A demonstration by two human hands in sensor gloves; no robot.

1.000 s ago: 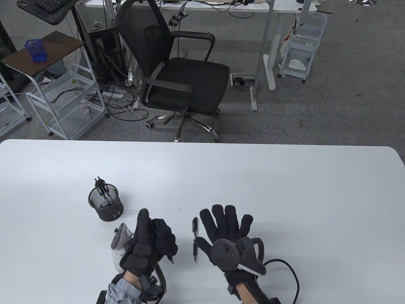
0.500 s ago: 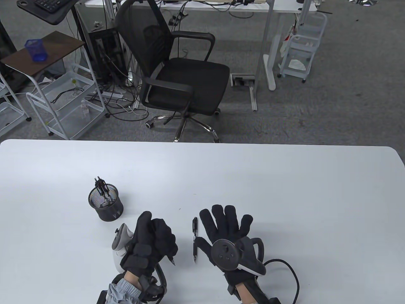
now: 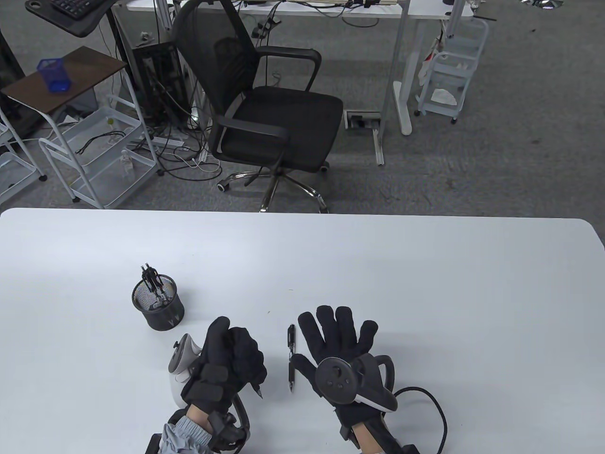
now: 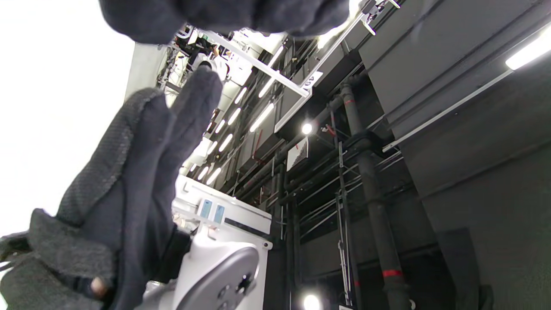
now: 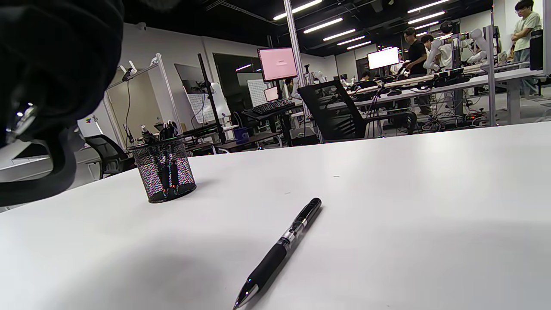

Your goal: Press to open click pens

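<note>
My left hand (image 3: 227,364) fists a pen (image 3: 257,390), thumb on top; the thumb could slip off its button. My right hand (image 3: 338,347) lies splayed, holding nothing, lower centre.

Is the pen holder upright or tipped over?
Upright: the mesh pen holder stands on its base on the table, pens sticking out its top.

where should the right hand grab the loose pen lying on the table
Grip the pen on its dark rubber sleeve near the tip, coming from above. It lies flat beside the right hand, alone on the table, clicker end pointing away, so the thumb could reach it.
</note>
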